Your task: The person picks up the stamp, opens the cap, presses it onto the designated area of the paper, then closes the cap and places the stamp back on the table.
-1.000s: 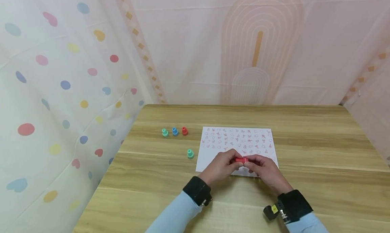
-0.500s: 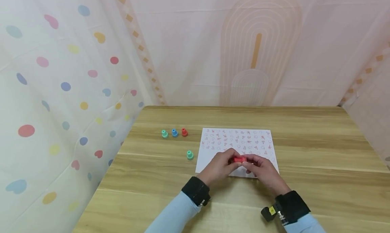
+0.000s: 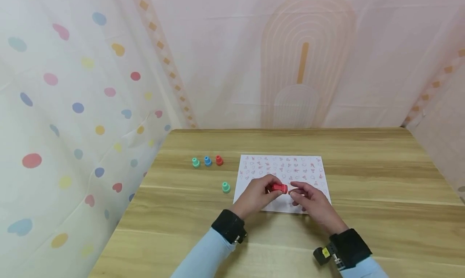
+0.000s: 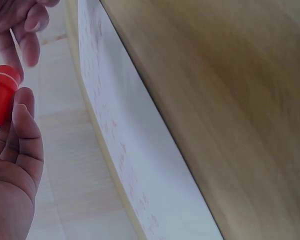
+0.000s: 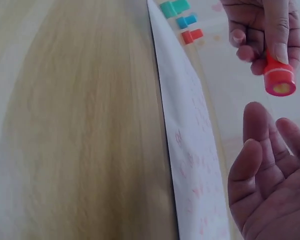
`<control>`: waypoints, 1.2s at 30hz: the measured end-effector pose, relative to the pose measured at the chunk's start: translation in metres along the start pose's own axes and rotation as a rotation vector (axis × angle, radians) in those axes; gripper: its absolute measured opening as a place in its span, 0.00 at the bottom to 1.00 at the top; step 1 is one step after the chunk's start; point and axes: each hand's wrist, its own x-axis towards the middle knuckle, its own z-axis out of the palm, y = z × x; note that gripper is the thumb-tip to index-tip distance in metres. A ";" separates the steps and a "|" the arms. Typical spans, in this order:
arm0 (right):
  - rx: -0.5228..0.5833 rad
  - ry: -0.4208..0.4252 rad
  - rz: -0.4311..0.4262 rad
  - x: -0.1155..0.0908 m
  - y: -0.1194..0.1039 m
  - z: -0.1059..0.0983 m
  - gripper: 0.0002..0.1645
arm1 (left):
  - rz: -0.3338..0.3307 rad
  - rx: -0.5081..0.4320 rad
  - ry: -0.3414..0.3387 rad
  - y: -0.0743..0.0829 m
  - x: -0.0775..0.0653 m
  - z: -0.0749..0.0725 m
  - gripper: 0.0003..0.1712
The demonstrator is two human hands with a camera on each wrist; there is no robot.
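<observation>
"Grip, item 1: left hand [image 3: 256,193], thumb and fingers pinching 1 red, cylindrical, plastic-looking stamp [image 3: 280,188], held above 1 white, rectangular sheet of paper [image 3: 241,188] bearing small red marks."

"Right hand [image 3: 313,201]?"

"Fingers parted and loosely bent, nothing visible between them; just beside the stamp's wide end, apart from it."

"Wide end: capped?"

"Cannot tell; pale yellow centre on its face."

"Handling advice?"

"Pinch best placed firmly on the narrow body, wide end free; right fingers, if needed, best brought in along the stamp's length, without smudging its face."
</observation>
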 end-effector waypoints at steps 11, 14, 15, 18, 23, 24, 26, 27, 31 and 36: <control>-0.248 0.079 -0.040 -0.001 -0.005 0.001 0.28 | -0.021 0.078 0.056 -0.007 0.001 -0.019 0.08; -0.371 0.103 -0.082 -0.001 -0.004 0.000 0.27 | -0.032 0.106 0.053 -0.007 0.001 -0.025 0.09; -0.415 0.109 -0.099 0.000 -0.004 0.000 0.27 | -0.035 0.121 0.053 -0.007 0.001 -0.028 0.10; -0.521 0.117 -0.132 0.000 -0.003 -0.001 0.27 | -0.036 0.172 0.055 -0.009 0.002 -0.035 0.10; -0.652 0.124 -0.170 -0.001 -0.005 -0.001 0.26 | -0.041 0.251 0.056 -0.012 0.004 -0.050 0.10; -0.669 0.126 -0.179 -0.001 -0.006 -0.001 0.26 | -0.050 0.265 0.054 -0.013 0.004 -0.053 0.11; -0.704 0.132 -0.197 -0.002 -0.006 -0.001 0.25 | -0.075 0.283 0.048 -0.014 0.004 -0.058 0.11; -0.720 0.138 -0.204 -0.002 -0.007 -0.001 0.25 | -0.086 0.297 0.045 -0.014 0.003 -0.061 0.11; -0.782 0.158 -0.229 -0.002 -0.008 -0.001 0.24 | -0.121 0.331 0.038 -0.016 0.002 -0.075 0.11; -0.881 0.181 -0.261 -0.003 -0.011 0.000 0.23 | -0.117 0.368 0.069 -0.021 0.001 -0.094 0.09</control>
